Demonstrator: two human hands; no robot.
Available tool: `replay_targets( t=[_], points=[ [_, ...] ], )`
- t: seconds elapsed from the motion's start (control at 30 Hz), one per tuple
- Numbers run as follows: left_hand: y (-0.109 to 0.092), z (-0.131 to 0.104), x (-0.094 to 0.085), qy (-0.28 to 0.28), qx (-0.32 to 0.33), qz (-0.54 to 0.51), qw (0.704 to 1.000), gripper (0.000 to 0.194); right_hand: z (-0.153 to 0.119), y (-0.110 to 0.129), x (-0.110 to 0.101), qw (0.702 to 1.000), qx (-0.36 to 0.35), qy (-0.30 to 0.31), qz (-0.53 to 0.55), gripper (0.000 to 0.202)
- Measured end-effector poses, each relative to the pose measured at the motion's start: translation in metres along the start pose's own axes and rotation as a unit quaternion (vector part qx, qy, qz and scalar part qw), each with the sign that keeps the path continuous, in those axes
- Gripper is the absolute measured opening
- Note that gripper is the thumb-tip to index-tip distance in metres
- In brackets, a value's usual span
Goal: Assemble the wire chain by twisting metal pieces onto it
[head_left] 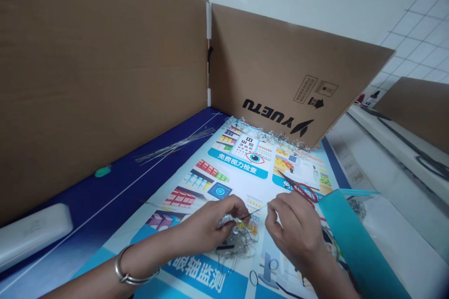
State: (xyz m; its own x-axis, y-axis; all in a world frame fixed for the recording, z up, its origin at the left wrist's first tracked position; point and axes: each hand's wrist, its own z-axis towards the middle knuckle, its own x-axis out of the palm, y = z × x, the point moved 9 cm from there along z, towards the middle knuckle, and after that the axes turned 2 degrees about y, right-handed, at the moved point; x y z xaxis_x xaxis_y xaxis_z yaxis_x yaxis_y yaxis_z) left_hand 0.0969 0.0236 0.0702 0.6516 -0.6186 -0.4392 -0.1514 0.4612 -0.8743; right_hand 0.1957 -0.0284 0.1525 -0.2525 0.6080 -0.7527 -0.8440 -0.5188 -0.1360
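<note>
A thin wire [255, 212] stretches between my two hands above the printed sheet. My left hand [213, 224], with a metal bangle at its wrist, pinches one end between thumb and fingers. At the other end, the closed fingertips of my right hand [296, 229] grip the wire. Directly below my left hand lies a tangled heap of fine wire and small clear pieces [238, 245], partly covered by the fingers. Scissors with red handles [304, 191] rest just beyond my right hand, blades pointing away to the left.
Cardboard panels [105, 65] wall off the left and the back. Small clear wire pieces [270, 136] line the back panel's foot. A bundle of thin straight wires [175, 145] lies on the blue cloth, near a green lump [103, 172] and a white case [35, 236]. A teal box [358, 243] stands right.
</note>
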Motion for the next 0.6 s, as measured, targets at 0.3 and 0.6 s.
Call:
replay_targets(
  t=[0.3,0.6],
  points=[
    [0.006,-0.001,-0.008,-0.052,-0.021,-0.070,0.996,0.011,-0.003,0.015,0.038,0.986,0.016,0.107,0.125,0.010],
    [0.003,0.001,-0.012,-0.094,0.011,0.010,0.995,0.004,-0.001,0.009,0.036,0.974,0.056,0.083,0.202,0.013]
  ],
)
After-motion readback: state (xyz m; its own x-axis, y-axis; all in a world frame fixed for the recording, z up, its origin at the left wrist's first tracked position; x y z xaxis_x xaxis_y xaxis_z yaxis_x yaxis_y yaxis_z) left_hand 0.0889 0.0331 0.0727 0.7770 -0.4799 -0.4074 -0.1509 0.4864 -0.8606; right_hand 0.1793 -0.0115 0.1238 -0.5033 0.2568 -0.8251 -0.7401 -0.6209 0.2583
